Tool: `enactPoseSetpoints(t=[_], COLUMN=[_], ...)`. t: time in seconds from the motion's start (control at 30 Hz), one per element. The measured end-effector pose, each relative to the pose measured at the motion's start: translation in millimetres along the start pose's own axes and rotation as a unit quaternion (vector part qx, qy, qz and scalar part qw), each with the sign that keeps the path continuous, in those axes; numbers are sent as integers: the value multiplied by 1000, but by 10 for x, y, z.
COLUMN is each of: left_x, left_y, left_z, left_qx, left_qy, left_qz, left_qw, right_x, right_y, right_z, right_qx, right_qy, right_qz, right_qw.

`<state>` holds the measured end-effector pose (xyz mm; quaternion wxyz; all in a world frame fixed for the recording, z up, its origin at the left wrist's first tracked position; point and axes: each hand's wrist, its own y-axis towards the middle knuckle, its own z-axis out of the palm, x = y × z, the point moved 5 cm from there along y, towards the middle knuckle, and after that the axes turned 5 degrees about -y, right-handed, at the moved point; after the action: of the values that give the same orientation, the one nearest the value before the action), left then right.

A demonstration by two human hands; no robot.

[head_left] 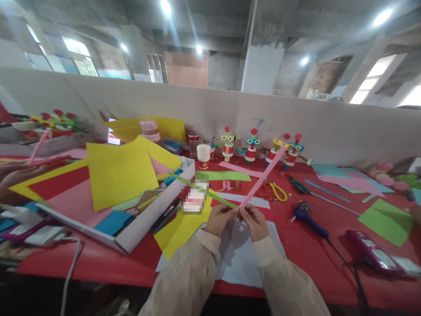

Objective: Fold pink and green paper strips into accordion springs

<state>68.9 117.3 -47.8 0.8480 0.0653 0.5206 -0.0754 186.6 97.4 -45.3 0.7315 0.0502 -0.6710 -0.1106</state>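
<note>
Room: a concrete hall is showing behind a pale partition running along the far edge of the red table (305, 259).
Left hand (219, 218): fingers are pinching the near ends of a green paper strip (210, 193) and a pink paper strip (263, 177) where the two are meeting.
Right hand (255, 221): fingertips are closing narrowly on the same meeting point, just beside the left hand.
Strips: the pink one is slanting up and away to the right; the green one is running off to the left, above a white sheet (237, 254).
Nearby: yellow-handled scissors (274, 191) are lying just past the hands; a glue gun (307, 217) is resting to the right.
Far edge: small paper figures (251, 149) are standing in a row.
Left side: yellow paper (120, 173) is lying over a pile.
</note>
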Motion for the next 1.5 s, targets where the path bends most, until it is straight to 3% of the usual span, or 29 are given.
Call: enactPoseSetpoints(t=[0.33,0.53,0.7,0.83,1.03,1.23,1.5], left_x=[-44,-74,-72,-76,-92,-64,-39], left_y=[-65,-90,-90,-82,-52,-35,-25], left_z=[78,66,26,23,-7,3,2], left_qx=[-2,1,7,-2,-34,-31,-11], left_qy=[48,140,156,128,47,18,63], left_qz=[18,36,29,24,9,-6,4], left_qw=[999,990,987,992,998,999,998], right_x=[-3,0,16,21,-58,-75,-48], right_y=[-45,-36,-39,-40,-21,-21,-49], right_z=[1,-36,-59,-66,4,30,21], right_qx=[-46,-47,-31,-36,12,8,-26], right_qy=[-206,-240,-259,-233,-79,-99,-128], right_qz=[-71,-83,-93,-89,-50,-56,-72], right_qw=[975,966,961,968,996,994,989])
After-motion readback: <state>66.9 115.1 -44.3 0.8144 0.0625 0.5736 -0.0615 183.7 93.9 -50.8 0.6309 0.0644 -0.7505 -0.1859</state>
